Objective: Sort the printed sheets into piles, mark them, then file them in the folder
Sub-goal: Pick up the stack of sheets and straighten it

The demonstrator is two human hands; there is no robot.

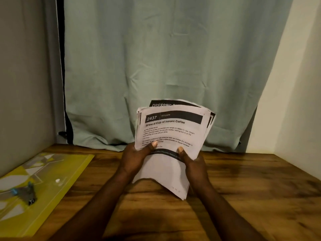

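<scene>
The stack of printed sheets (168, 134) is held up off the desk (243, 188) and bowed. The left grip (133, 159) and right grip (192, 164) each curl round its lower half, thumbs pressed on the top page, headed "Brew a Cup of Instant Coffee". The top edges are fanned unevenly and a "DRESSING" page pokes out behind, so a loosened thumb would likely let the back pages slide out and scatter. Squeezing the bow harder could crease them. The yellow folder (74, 169) lies flat at the desk's left side, well apart from the sheets. It appears closed, and I cannot tell whether it holds anything. A small grey-and-blue object (26, 193), perhaps a clip, rests on top of it.
</scene>
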